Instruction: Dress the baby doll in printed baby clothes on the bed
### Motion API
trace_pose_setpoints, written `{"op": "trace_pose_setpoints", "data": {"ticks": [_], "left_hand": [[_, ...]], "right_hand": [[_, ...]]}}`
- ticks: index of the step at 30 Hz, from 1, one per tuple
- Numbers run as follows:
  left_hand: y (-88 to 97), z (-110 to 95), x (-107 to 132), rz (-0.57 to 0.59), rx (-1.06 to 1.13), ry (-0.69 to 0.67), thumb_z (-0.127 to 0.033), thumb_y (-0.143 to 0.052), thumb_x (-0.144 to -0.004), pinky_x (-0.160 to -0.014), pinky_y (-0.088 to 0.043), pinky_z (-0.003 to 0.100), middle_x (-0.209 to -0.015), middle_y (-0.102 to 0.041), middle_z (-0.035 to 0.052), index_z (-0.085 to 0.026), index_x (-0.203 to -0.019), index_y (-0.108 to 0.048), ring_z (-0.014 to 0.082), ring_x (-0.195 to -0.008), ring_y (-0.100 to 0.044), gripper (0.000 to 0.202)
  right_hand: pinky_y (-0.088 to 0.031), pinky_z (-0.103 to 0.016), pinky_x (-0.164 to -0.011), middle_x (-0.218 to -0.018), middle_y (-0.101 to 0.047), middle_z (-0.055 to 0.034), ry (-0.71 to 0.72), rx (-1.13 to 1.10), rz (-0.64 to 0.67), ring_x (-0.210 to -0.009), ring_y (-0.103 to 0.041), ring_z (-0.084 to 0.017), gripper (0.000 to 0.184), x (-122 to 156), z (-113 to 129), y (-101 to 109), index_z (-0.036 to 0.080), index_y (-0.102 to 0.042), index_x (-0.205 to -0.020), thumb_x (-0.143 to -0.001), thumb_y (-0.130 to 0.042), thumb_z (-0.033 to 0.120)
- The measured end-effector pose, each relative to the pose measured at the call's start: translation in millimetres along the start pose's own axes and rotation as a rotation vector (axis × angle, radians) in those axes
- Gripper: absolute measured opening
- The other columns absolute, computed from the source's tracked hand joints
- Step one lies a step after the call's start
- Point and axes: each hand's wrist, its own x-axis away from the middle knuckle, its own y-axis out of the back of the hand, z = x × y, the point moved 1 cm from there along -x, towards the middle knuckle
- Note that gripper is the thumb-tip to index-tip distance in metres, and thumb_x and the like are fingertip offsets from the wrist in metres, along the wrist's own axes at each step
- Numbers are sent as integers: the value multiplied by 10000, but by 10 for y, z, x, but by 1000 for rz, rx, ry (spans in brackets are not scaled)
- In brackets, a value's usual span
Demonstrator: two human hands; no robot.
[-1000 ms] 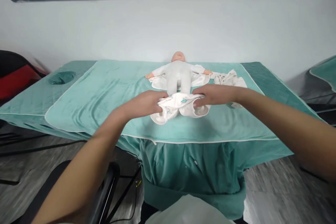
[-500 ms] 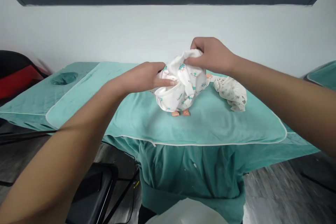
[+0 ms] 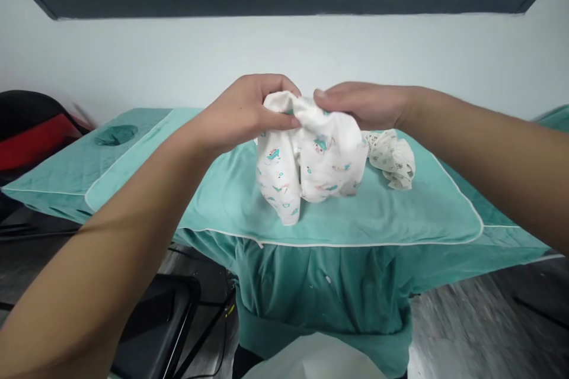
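Observation:
Both of my hands hold up a white baby garment [image 3: 311, 160] printed with small teal figures, above a teal towel [image 3: 213, 189] on a teal-covered table. My left hand [image 3: 242, 109] pinches its top left edge with closed fingers. My right hand [image 3: 360, 105] grips the top right edge, fingers curled over the cloth. The garment hangs down in two lobes and hides the doll that lay behind it.
A second crumpled white patterned cloth [image 3: 393, 157] lies on the towel to the right. The table has a face hole [image 3: 116, 135] at far left. A black chair [image 3: 164, 320] stands below left, a red and black object [image 3: 31, 130] at far left, a wall behind.
The garment went from lying on the towel at the doll's feet to being held up in the air; my hands rose and drew together, and the doll is now hidden.

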Motion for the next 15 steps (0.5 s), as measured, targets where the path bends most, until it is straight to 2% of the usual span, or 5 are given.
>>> {"op": "trace_pose_setpoints", "data": {"ticks": [2, 4, 9, 12, 15], "left_hand": [[-16, -77, 2, -34, -75, -72, -188, -732, -787, -736, -474, 252, -816, -598, -8, -102, -915, -632, 93, -760, -581, 184], [-18, -98, 10, -72, -98, -95, -183, -755, -758, -737, -475, 251, -814, -591, -9, -115, -864, -622, 108, -783, -599, 183], [11, -3, 117, 131, 109, 44, -431, -759, -790, -789, -530, 334, -952, -666, -4, -186, -1029, -691, 205, -930, -711, 349], [42, 105, 212, 140, 26, 72, -552, -645, -871, -776, -515, 301, -961, -680, 35, -169, -900, -719, 192, -934, -689, 391], [59, 273, 274, -2, -178, 140, -549, -691, -846, -710, -485, 281, -803, -651, 40, -179, -734, -677, 179, -840, -648, 387]], "right_hand": [[-541, -253, -701, -747, -629, -6, -43, 15, 37, -730, -633, -123, 479, 9, -7, -55, 123, -667, -860, -810, -791, 583], [-516, -232, -668, -704, -590, 24, 46, 43, -25, -697, -617, -104, 375, 9, 9, -66, 136, -640, -801, -810, -828, 460], [-501, -237, -685, -695, -527, 56, 255, 102, -260, -686, -586, -80, 381, 130, 88, 21, 154, -567, -740, -830, -814, 430], [-513, -275, -723, -802, -609, 13, 171, 279, -214, -785, -630, -119, 431, 298, 74, 101, 148, -623, -740, -826, -777, 542], [-523, -305, -737, -837, -650, 3, 1, 637, -249, -816, -650, -151, 433, 452, -26, 187, 171, -697, -756, -748, -820, 587]]}}
